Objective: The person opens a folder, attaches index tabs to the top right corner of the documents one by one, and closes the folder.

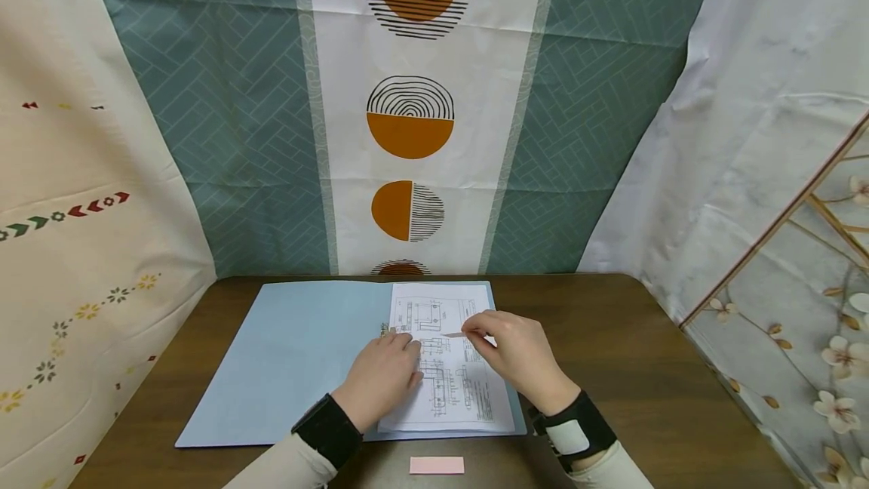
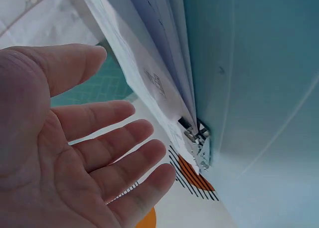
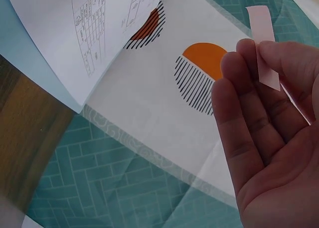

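Observation:
My right hand (image 1: pixel 511 349) pinches a small pink sticky note (image 3: pixel 265 48) between thumb and forefinger, over a printed sheet of technical drawings (image 1: pixel 468 391). The sheet tops a stack on the right half of an opened light blue folder (image 1: pixel 305 353). Near the stack's left edge, my left hand (image 1: pixel 385 376) lies over the folder's middle, its fingers reaching onto the paper. In the left wrist view that hand's fingers are extended and apart, with nothing in the palm. A metal clip (image 2: pixel 199 138) at the fold holds the papers.
A pad of pink sticky notes (image 1: pixel 437 465) lies on the brown wooden table (image 1: pixel 611 368), just in front of the folder. Behind the table hangs a green and white patterned cloth (image 1: pixel 265 96), with light curtains (image 1: pixel 760 134) at the sides.

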A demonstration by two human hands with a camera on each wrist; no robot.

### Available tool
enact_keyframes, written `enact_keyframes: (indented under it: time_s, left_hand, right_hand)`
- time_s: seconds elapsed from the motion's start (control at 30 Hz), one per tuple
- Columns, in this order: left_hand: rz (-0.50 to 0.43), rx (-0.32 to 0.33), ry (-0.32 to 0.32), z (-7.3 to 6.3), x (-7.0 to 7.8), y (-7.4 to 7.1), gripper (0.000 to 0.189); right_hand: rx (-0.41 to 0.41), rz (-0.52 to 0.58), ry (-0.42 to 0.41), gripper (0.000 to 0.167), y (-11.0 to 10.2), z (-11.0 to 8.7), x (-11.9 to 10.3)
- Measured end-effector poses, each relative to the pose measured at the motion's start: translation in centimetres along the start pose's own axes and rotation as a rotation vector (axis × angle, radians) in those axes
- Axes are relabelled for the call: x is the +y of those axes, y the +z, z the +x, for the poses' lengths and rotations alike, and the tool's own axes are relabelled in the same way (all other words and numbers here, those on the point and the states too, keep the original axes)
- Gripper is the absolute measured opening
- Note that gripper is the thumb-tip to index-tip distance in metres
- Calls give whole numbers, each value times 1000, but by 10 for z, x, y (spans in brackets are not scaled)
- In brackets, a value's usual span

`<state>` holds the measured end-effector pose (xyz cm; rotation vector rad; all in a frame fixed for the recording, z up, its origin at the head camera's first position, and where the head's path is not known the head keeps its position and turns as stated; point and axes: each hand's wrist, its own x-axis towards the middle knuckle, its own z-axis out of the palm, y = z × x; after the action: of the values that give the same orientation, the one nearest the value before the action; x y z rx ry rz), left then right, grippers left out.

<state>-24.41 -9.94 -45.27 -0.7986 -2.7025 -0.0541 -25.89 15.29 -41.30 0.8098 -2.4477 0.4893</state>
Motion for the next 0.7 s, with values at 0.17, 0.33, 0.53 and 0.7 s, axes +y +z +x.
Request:
enact_keyframes:
  time_s: [0.17,0.33,0.53,0.7]
  left_hand:
    - [-34,-29,-26,0,-1,1,33]
    - [-58,-62,-46,0,0,5,29]
    - [-18,-72,-35,0,0,10,27]
    - [-7,-94,-47,0,0,11,32]
  right_hand:
    - [0,-17,18,20,0,1,-2]
    - [-5,-43,55,21,3,-1,-1]
    - [19,-79,76,23,6,-4,9]
    - [14,-124,60,19,10,-1,33]
